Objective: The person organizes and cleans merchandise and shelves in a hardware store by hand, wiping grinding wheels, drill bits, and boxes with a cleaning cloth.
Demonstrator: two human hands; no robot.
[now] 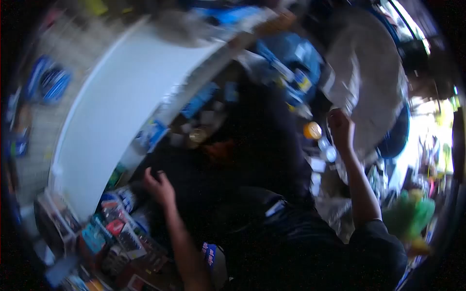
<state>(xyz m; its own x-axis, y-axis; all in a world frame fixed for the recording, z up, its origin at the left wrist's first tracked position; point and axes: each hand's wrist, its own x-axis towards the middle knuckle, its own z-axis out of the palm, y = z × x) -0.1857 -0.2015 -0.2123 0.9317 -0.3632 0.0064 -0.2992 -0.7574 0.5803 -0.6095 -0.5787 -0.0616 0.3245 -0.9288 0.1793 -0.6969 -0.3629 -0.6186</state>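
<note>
My left hand (160, 188) is over the dark floor area beside the white panel (116, 92), its fingers apart and nothing in them. At the right, my right hand (341, 127) is closed at the lower edge of a large grey-brown sack (371, 77), with its fingers wrapped on the material. An orange-lidded jar (312, 130) stands just left of my right hand, and a clear bottle (328, 151) lies below it. The picture is blurred by motion.
A blue plastic bag (296, 56) lies at the top centre. Mixed packets and boxes (121, 230) are heaped at the lower left. A green bag (410, 213) is at the lower right. A blue bundle (54, 83) sits at the far left.
</note>
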